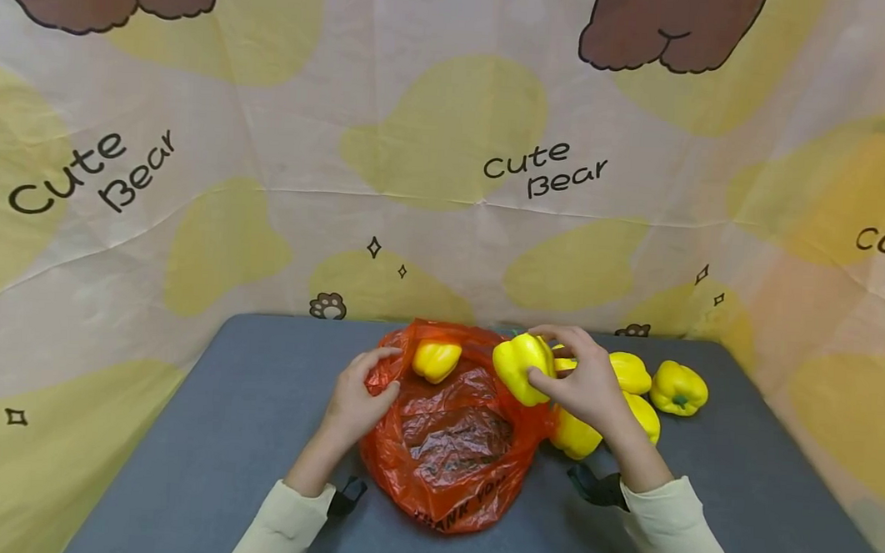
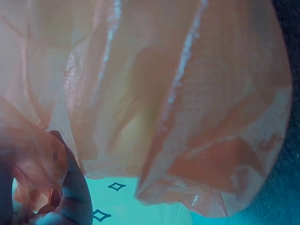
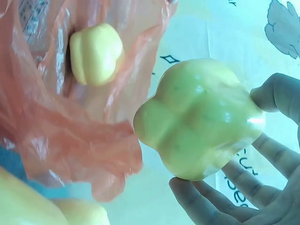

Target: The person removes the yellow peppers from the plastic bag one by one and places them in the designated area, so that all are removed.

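Observation:
A red plastic bag (image 1: 459, 428) lies with its mouth spread wide in the head view. One yellow bell pepper (image 1: 435, 361) is inside it, near the back; the right wrist view shows this pepper (image 3: 96, 54) too. My left hand (image 1: 359, 396) holds the bag's left rim between thumb and fingers; bag film fills most of the left wrist view. Above the bag's right rim, my right hand (image 1: 583, 380) grips another yellow bell pepper (image 1: 522, 368) between thumb and fingers. In the right wrist view, that pepper (image 3: 201, 122) has its lobed bottom towards the bag.
Several more yellow bell peppers rest on the grey table (image 1: 255, 417) right of the bag, partly behind my right hand; one pepper (image 1: 679, 389) lies farthest right. A patterned cloth (image 1: 449, 143) hangs behind the table's back edge.

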A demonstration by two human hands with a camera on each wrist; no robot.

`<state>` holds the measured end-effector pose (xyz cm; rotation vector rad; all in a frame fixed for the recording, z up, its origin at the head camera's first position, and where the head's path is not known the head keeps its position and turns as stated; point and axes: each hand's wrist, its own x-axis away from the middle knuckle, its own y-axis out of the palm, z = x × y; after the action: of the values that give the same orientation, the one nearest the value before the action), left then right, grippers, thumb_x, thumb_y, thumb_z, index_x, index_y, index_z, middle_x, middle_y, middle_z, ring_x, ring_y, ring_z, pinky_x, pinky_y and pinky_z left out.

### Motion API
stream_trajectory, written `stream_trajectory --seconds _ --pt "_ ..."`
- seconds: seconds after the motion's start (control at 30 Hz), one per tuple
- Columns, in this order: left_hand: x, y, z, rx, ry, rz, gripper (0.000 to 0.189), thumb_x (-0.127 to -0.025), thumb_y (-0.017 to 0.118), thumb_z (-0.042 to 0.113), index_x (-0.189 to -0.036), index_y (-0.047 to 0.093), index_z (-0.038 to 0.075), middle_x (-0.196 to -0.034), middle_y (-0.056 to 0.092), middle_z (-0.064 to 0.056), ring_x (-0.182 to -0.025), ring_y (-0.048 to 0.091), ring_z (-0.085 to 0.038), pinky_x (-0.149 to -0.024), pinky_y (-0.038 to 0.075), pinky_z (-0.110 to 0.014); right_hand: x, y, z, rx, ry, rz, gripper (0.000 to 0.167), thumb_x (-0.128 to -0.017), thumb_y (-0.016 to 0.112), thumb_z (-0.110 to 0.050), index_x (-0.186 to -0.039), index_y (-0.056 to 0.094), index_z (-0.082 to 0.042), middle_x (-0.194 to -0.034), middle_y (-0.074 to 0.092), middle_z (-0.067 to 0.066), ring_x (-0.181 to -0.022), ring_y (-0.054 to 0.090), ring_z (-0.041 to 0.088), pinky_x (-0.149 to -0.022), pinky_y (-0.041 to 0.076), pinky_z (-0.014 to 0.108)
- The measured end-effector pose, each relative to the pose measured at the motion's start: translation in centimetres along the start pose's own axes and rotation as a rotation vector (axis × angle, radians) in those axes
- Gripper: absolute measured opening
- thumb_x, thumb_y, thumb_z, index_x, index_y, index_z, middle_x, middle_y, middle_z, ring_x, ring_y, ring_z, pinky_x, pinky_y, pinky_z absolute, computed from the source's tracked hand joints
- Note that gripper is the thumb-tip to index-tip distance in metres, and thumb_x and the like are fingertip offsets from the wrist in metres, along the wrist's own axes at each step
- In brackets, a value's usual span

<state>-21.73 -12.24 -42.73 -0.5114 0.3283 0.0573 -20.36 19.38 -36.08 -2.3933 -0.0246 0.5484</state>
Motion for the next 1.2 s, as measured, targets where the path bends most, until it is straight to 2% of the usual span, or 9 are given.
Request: stream_trajectory --seconds 0.17,0.4,0.8,1.03,1.2 --pt "0.1 -0.1 0.0 -0.001 0.004 0.001 0.042 -0.081 0.07 0.005 -0.121 0.065 0.02 -0.115 0.062 -0.009 -0.098 0.062 -0.023 -0.079 0.054 -0.033 0.2 -1.0 0.4 0.018 0.023 0.021 0.045 -0.078 0.078 -0.017 -0.121 0.064 -0.017 -0.117 0.057 0.012 -0.098 0.062 0.036 -0.067 0.059 0.04" --pt "0.1 -0.1 -0.2 -0.011 0.008 0.009 0.043 -0.08 0.071 0.004 -0.12 0.065 0.019 -0.114 0.062 -0.01 -0.098 0.062 -0.024 -0.078 0.054 -0.033 0.8 -2.4 0.8 0.052 0.007 0.056 0.043 -0.079 0.076 -0.017 -0.12 0.064 -0.015 -0.116 0.058 0.012 -0.094 0.064 0.036 -0.066 0.059 0.039" --pt "0.2 -0.2 -0.1 -0.012 -0.001 0.006 0.042 -0.081 0.07 0.006 -0.121 0.065 0.019 -0.114 0.062 -0.009 -0.098 0.062 -0.023 -0.079 0.054 -0.034 2.2 -5.4 2.6 0.09 0.017 0.115 0.041 -0.083 0.073 -0.014 -0.122 0.062 -0.01 -0.114 0.056 0.014 -0.093 0.065 0.042 -0.06 0.056 0.023" --pt "0.2 -0.2 0.0 -0.01 0.004 0.005 0.041 -0.081 0.07 0.008 -0.121 0.065 0.019 -0.113 0.062 -0.009 -0.098 0.062 -0.023 -0.079 0.054 -0.033 3.0 -7.3 3.3 0.176 0.073 0.145 0.044 -0.085 0.071 -0.02 -0.126 0.059 -0.009 -0.119 0.056 0.017 -0.094 0.064 0.045 -0.062 0.05 0.018" --pt "0.2 -0.3 -0.2 -0.012 0.013 0.005 0.042 -0.081 0.07 0.007 -0.121 0.064 0.019 -0.112 0.062 -0.009 -0.098 0.062 -0.023 -0.079 0.054 -0.033 3.3 -8.4 3.7 0.21 0.113 0.147 0.046 -0.086 0.07 -0.022 -0.128 0.058 -0.008 -0.122 0.055 0.02 -0.096 0.063 0.048 -0.061 0.052 0.022"
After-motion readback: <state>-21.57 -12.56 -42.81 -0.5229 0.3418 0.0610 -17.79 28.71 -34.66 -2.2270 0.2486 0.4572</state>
